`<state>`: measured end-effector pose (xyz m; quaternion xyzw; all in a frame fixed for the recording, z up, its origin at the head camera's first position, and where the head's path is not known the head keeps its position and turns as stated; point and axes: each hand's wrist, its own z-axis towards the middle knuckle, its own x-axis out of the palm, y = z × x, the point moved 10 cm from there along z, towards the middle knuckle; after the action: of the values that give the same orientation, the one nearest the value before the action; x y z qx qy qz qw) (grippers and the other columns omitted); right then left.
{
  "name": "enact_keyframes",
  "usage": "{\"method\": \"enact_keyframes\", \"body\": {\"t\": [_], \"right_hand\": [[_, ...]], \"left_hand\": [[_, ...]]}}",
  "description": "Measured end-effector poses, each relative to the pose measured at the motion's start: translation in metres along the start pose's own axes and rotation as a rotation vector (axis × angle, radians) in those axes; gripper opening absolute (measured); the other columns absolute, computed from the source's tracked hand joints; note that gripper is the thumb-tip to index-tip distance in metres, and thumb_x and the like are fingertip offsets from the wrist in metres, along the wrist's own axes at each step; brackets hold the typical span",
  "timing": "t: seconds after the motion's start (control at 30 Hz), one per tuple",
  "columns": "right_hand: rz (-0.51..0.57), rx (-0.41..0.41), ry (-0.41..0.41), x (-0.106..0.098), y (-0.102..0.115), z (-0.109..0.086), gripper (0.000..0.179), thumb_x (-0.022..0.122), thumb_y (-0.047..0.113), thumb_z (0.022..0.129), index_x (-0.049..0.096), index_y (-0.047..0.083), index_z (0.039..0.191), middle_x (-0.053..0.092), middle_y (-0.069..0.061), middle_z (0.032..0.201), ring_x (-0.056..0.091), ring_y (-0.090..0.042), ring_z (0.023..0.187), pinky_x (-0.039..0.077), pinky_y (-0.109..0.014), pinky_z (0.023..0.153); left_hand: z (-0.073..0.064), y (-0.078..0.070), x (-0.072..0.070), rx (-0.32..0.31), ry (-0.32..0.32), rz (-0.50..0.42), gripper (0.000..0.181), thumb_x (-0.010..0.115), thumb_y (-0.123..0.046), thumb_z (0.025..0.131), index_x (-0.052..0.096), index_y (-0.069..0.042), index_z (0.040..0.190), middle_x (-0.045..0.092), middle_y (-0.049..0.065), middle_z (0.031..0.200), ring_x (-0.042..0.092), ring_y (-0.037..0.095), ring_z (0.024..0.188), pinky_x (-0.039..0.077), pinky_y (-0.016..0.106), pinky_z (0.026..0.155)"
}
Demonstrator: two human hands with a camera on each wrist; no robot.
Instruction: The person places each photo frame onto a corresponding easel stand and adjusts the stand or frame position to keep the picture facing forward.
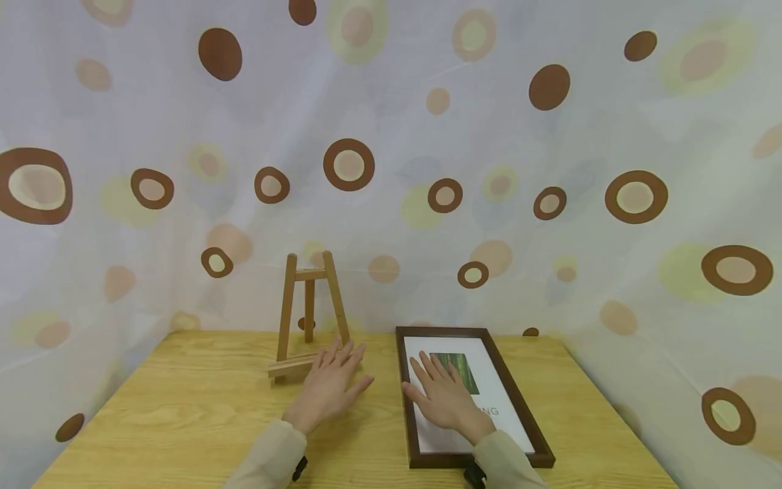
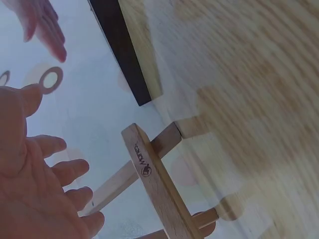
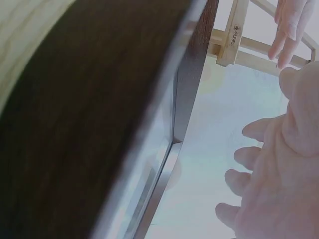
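Note:
A small wooden easel (image 1: 284, 312) stands upright toward the back left of the table, its ledge (image 2: 159, 184) carrying a printed logo. My left hand (image 1: 328, 392) hovers just in front of the easel's right side, fingers spread and holding nothing. To the right lies a dark brown picture frame (image 1: 516, 387) flat on the table, with a white mat, a green picture (image 1: 467, 373) and partly covered lettering. Above the frame my right hand (image 1: 447, 401) is held with fingers extended, palm down, apart from the glass. Both palms show in the wrist views with nothing in them.
The light wooden table (image 1: 201, 401) reaches back to a pale curtain (image 1: 391, 231) printed with brown and cream circles, which also hangs along both sides. Dark bands sit at both wrists beneath beige sleeves (image 1: 271, 454).

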<state>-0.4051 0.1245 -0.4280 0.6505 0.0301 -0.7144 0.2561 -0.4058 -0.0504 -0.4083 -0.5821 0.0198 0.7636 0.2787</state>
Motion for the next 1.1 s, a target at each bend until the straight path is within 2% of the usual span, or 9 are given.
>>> {"method": "enact_keyframes", "body": {"t": [0.17, 0.4, 0.67, 0.87, 0.97, 1.1], "right_hand": [[0.013, -0.017, -0.006, -0.002, -0.001, 0.0, 0.071, 0.028, 0.059, 0.102, 0.031, 0.01, 0.154, 0.023, -0.013, 0.162, 0.018, -0.038, 0.149, 0.016, -0.065, 0.118], [0.213, -0.032, -0.019, -0.008, -0.003, -0.002, 0.064, 0.044, 0.05, 0.101, 0.046, 0.004, 0.145, 0.039, -0.02, 0.153, 0.034, -0.043, 0.141, 0.03, -0.063, 0.113], [0.284, 0.013, -0.079, -0.008, -0.02, -0.003, 0.047, 0.058, 0.033, 0.099, 0.057, 0.003, 0.135, 0.059, -0.018, 0.136, 0.055, -0.037, 0.124, 0.044, -0.056, 0.104], [0.436, 0.041, -0.114, -0.013, -0.032, -0.007, 0.042, 0.061, 0.03, 0.098, 0.063, 0.001, 0.127, 0.067, -0.017, 0.123, 0.066, -0.033, 0.108, 0.055, -0.048, 0.091], [0.516, 0.079, -0.079, -0.01, -0.04, -0.01, 0.039, 0.061, 0.028, 0.098, 0.064, 0.0, 0.125, 0.068, -0.016, 0.122, 0.065, -0.032, 0.11, 0.055, -0.046, 0.093], [0.614, 0.153, 0.012, -0.004, -0.054, -0.016, 0.04, 0.061, 0.027, 0.098, 0.064, -0.002, 0.126, 0.066, -0.017, 0.125, 0.063, -0.032, 0.114, 0.055, -0.046, 0.093]], "left_hand": [[0.001, -0.003, 0.001, 0.013, -0.019, -0.041, 0.065, 0.048, -0.047, 0.101, 0.034, -0.011, 0.153, 0.033, 0.017, 0.157, 0.02, 0.041, 0.148, 0.015, 0.062, 0.12], [0.003, -0.006, 0.002, 0.036, -0.041, -0.132, 0.063, 0.052, -0.04, 0.101, 0.037, -0.002, 0.149, 0.042, 0.022, 0.15, 0.033, 0.044, 0.141, 0.028, 0.06, 0.116], [0.003, -0.004, 0.007, -0.002, -0.047, -0.264, 0.059, 0.055, -0.034, 0.1, 0.042, 0.001, 0.145, 0.046, 0.023, 0.147, 0.041, 0.043, 0.136, 0.036, 0.058, 0.112], [0.003, -0.002, 0.013, -0.053, -0.042, -0.419, 0.054, 0.055, -0.033, 0.1, 0.048, 0.003, 0.14, 0.055, 0.025, 0.137, 0.053, 0.041, 0.125, 0.046, 0.056, 0.103], [0.003, -0.001, 0.019, -0.077, -0.004, -0.499, 0.054, 0.056, -0.033, 0.1, 0.05, 0.005, 0.137, 0.059, 0.026, 0.131, 0.057, 0.041, 0.12, 0.049, 0.056, 0.098], [0.001, -0.001, 0.03, -0.123, 0.087, -0.638, 0.056, 0.056, -0.034, 0.1, 0.05, 0.008, 0.136, 0.062, 0.024, 0.128, 0.058, 0.04, 0.118, 0.052, 0.054, 0.095]]}}
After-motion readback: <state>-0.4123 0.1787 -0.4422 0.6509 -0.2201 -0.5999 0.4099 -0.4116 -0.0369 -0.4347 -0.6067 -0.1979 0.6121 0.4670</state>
